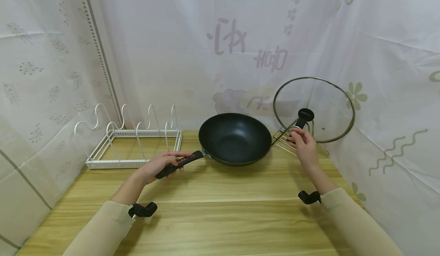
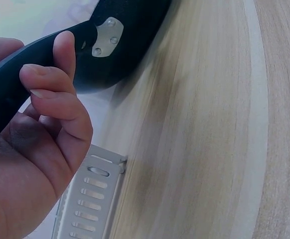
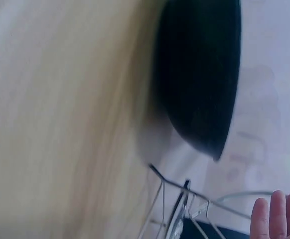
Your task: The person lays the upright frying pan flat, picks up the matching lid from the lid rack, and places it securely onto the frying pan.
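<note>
A black wok [image 1: 235, 139] faces upward near the back of the wooden table; whether its base touches the wood I cannot tell. My left hand [image 1: 161, 166] grips its long black handle [image 1: 197, 155], fingers curled round it in the left wrist view. At the right, a round glass lid [image 1: 351, 125] with a metal rim and a black knob [image 1: 306, 115] stands tilted at a thin wire rack [image 1: 285, 145]. My right hand [image 1: 304, 147] is at the rack's upper wire, close below the knob. Its fingertips [image 3: 277, 211] look straight in the right wrist view; contact with the wire is unclear.
A white metal rack [image 1: 117, 164] with several curved upright dividers stands at the back left, just beyond my left hand. Patterned curtains [image 1: 192, 57] hang behind the table and along its sides. The wooden tabletop [image 1: 220, 214] stretches between my forearms.
</note>
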Demonstrator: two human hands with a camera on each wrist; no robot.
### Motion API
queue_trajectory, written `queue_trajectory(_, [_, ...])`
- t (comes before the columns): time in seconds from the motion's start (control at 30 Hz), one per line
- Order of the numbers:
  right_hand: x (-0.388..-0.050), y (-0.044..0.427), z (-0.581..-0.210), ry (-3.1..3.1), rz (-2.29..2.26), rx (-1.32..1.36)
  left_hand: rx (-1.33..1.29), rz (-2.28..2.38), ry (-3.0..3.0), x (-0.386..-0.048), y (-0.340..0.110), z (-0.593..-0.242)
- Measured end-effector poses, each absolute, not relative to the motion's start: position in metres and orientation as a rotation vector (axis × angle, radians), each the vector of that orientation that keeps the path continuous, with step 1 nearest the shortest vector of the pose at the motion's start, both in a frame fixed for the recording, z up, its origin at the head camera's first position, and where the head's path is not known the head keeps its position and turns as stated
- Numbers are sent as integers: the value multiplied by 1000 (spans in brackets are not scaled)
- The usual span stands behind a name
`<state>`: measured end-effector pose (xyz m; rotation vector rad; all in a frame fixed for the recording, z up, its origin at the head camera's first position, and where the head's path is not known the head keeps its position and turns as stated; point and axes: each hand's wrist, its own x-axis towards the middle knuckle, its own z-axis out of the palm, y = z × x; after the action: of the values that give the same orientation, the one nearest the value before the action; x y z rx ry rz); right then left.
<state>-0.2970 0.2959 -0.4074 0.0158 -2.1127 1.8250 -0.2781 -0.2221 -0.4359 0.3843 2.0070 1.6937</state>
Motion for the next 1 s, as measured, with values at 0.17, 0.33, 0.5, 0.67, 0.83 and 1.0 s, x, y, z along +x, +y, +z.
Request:
queue_trajectory(0.17, [-302, 315, -399, -2070, 1818, -57, 380, 1697, 1999, -277, -222, -435])
queue_trajectory(0.33, [-310, 328, -394, -1931, 1881, -70, 387, 1697, 1997, -277, -222, -435])
queue_trajectory(0.5, [-318, 340, -392, -1863, 1917, -90, 390, 1698, 1996, -278, -223, -435])
queue_trajectory(0.67, [-324, 352, -393, -1955, 1855, -175, 384, 1698, 1993, -278, -223, -435])
queue_trajectory(0.83, [-332, 362, -395, -2138, 1771, -239, 377, 1701, 1990, -277, -222, -434])
queue_trajectory(1.0, [-343, 367, -399, -2321, 1713, -234, 373, 1698, 1998, -278, -223, -434])
